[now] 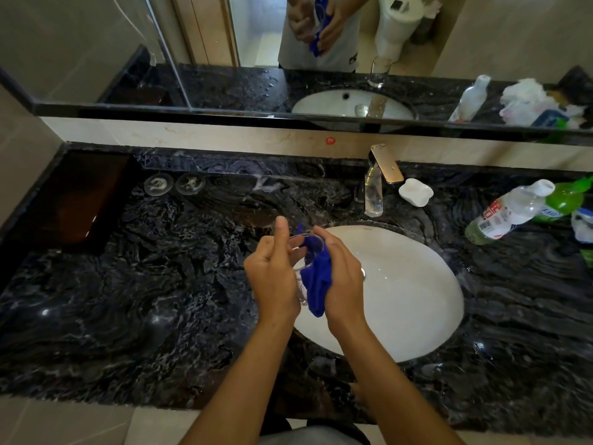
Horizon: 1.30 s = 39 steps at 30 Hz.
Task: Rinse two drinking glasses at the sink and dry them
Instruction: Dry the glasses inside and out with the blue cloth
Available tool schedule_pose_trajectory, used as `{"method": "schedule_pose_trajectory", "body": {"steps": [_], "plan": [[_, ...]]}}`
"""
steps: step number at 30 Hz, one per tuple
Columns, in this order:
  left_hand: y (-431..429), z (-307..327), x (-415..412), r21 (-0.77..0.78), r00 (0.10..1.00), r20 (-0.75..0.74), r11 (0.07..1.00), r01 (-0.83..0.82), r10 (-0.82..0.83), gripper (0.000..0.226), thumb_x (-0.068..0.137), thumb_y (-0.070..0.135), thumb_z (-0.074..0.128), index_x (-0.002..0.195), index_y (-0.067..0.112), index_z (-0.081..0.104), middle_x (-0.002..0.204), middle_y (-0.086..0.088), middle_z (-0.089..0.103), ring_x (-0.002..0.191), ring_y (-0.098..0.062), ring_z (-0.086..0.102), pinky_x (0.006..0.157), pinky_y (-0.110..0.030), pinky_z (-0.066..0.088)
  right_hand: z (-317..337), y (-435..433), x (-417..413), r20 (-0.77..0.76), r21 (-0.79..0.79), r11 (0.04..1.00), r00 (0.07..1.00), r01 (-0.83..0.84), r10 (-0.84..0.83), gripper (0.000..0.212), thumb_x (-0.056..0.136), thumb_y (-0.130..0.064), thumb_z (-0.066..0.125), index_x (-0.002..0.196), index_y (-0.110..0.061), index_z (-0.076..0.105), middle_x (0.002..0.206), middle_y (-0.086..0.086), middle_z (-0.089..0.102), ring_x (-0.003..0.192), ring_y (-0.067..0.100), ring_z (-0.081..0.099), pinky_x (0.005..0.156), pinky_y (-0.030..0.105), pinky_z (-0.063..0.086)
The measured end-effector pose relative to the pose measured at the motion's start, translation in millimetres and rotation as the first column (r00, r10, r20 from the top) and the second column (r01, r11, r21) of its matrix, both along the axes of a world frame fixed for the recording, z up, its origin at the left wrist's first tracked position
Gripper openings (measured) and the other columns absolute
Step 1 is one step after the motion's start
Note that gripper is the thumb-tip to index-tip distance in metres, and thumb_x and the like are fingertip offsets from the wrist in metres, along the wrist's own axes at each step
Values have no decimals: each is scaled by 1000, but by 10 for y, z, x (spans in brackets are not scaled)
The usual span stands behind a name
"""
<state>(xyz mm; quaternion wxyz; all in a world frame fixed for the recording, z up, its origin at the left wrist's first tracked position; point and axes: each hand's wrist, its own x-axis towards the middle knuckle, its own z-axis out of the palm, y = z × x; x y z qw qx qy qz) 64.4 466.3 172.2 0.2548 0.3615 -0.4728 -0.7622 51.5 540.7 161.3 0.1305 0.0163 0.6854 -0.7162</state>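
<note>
My left hand [272, 274] grips a clear drinking glass [301, 252] over the left rim of the white sink [404, 300], thumb raised. My right hand [341, 274] presses a blue cloth [317, 277] into and around that glass; part of the cloth hangs below my hands. A second clear glass [373, 195] stands upright on the black marble counter [144, 300], just behind the sink beside the gold tap [386, 163].
A white soap dish [415, 191] sits right of the tap. Plastic bottles [510, 211] and bags lie at the counter's right end. Two round glass coasters [175, 184] rest at the back left beside a dark tray [77, 197]. A mirror runs along the back wall.
</note>
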Motion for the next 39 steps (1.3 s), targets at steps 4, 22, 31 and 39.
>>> {"method": "schedule_pose_trajectory", "body": {"steps": [4, 22, 31, 39], "plan": [[-104, 3, 27, 316, 999, -52, 949, 9, 8, 54, 94, 50, 62, 60, 11, 48, 70, -11, 69, 87, -29, 76, 86, -42, 59, 53, 33, -123, 65, -38, 997, 995, -71, 73, 44, 87, -45, 59, 123, -23, 72, 117, -6, 74, 110, 12, 69, 100, 43, 55], [-254, -17, -23, -970, 970, 181, 136, 204, -164, 60, 105, 40, 49, 52, 14, 57, 44, 5, 49, 37, -14, 43, 40, -35, 38, -10, 41, -74, 64, -65, 996, 996, -64, 68, 36, 95, -45, 47, 95, -25, 76, 93, 0, 76, 87, 18, 71, 79, 39, 56], [-160, 142, 150, -606, 965, -194, 795, 25, -178, 62, 104, 19, 55, 46, 16, 34, 42, 12, 32, 38, -3, 28, 40, -24, 28, 327, 128, -280, 527, -433, 884, 747, -175, 406, 43, 96, -40, 53, 82, -7, 76, 90, 12, 72, 74, 23, 68, 76, 35, 53], [-275, 82, 95, -532, 996, -86, 844, -66, 24, 67, 103, 28, 57, 48, 3, 28, 42, -12, 26, 39, -29, 21, 40, -40, 21, 352, -68, 50, -194, 376, 916, 954, -141, 227, 49, 98, -56, 44, 126, -24, 68, 120, -4, 71, 108, 8, 64, 101, 35, 52]]}}
